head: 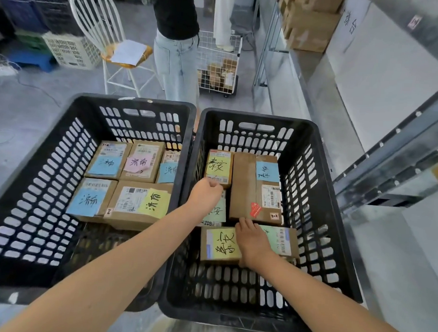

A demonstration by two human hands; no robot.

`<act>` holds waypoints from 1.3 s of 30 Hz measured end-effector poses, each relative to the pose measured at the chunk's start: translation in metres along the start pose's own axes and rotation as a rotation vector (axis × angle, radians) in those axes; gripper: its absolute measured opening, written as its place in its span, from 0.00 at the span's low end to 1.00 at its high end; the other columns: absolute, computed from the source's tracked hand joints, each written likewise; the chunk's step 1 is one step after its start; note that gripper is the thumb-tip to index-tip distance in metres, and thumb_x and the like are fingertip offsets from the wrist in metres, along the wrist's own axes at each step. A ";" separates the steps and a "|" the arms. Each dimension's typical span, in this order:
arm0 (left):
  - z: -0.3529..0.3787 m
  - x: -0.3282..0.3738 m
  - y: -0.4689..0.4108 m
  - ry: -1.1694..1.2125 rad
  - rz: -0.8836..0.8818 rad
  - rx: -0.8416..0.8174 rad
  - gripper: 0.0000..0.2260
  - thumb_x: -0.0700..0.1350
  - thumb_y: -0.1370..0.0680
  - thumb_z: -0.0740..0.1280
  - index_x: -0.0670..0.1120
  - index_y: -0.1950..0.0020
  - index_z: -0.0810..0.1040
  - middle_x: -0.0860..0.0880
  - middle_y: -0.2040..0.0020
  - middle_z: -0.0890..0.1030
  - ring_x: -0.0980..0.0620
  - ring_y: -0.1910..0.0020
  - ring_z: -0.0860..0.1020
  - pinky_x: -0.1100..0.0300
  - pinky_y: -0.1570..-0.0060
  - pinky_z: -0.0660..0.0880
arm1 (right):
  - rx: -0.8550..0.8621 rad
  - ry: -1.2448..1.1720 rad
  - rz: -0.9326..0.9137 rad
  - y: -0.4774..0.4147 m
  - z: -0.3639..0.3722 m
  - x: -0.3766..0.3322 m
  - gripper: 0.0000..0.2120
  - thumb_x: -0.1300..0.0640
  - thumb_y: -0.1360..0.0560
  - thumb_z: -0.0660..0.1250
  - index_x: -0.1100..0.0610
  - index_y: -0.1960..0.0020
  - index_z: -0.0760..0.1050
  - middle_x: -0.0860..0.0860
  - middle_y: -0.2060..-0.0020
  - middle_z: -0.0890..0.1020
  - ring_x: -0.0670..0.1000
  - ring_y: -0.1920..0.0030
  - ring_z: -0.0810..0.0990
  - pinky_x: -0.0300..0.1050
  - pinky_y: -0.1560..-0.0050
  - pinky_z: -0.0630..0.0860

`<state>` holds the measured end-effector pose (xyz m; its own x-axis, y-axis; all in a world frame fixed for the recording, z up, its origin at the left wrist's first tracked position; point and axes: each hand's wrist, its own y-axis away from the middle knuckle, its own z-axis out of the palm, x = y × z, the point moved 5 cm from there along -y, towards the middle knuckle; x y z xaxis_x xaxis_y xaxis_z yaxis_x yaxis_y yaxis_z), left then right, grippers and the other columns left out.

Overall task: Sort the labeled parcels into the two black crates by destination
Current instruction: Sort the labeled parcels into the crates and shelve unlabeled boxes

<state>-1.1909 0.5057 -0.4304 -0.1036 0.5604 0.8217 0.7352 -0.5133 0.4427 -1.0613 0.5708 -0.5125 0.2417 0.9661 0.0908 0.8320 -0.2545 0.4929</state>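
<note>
Pressing cardboard parcel (220, 246), right hand (253, 240) fingers flat, left hand (206, 193) curled, hold unclear

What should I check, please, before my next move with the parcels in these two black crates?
1. Left crate: five parcels, notes look alike: ok.
2. Right crate: bare floor at its near end: ok.
3. Left hand: curled at the far yellow-note parcel, grip: cannot tell.
4. Right hand: lies flat at the near yellow-note parcel's right end: ok.
5. Green-note parcel under the left wrist, note half hidden: cannot tell.
</note>
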 end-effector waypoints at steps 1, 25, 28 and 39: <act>0.001 0.000 0.001 0.012 -0.007 0.005 0.03 0.44 0.18 0.59 0.49 0.48 0.72 0.54 0.61 0.74 0.57 0.65 0.70 0.64 0.66 0.66 | -0.010 0.027 0.006 -0.003 0.001 0.000 0.45 0.50 0.34 0.77 0.64 0.27 0.58 0.59 0.29 0.62 0.58 0.27 0.60 0.49 0.29 0.63; -0.005 0.049 0.053 -0.849 0.691 -0.338 0.23 0.49 0.19 0.63 0.47 0.25 0.63 0.49 0.27 0.65 0.51 0.28 0.64 0.53 0.28 0.63 | 0.277 -0.469 0.347 0.140 -0.089 0.068 0.42 0.41 0.23 0.66 0.55 0.19 0.48 0.50 0.21 0.54 0.49 0.22 0.52 0.46 0.23 0.52; -0.001 0.080 0.089 -0.872 0.813 -0.323 0.25 0.50 0.20 0.63 0.47 0.24 0.61 0.50 0.25 0.64 0.51 0.26 0.62 0.52 0.26 0.61 | 0.370 -0.447 0.416 0.173 -0.103 0.079 0.40 0.41 0.22 0.65 0.54 0.19 0.49 0.49 0.21 0.55 0.50 0.22 0.54 0.49 0.22 0.54; 0.071 0.146 0.254 -0.692 1.179 -0.425 0.24 0.54 0.20 0.63 0.52 0.25 0.63 0.55 0.27 0.65 0.55 0.27 0.63 0.62 0.32 0.59 | 0.699 -0.454 0.626 0.376 -0.115 0.082 0.34 0.43 0.21 0.64 0.54 0.22 0.56 0.48 0.26 0.62 0.49 0.27 0.61 0.46 0.31 0.66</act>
<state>-0.9720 0.5029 -0.2234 0.8476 -0.1873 0.4964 -0.1049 -0.9763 -0.1893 -0.7858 0.5598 -0.2205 0.7741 0.5824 -0.2481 0.5621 -0.8126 -0.1539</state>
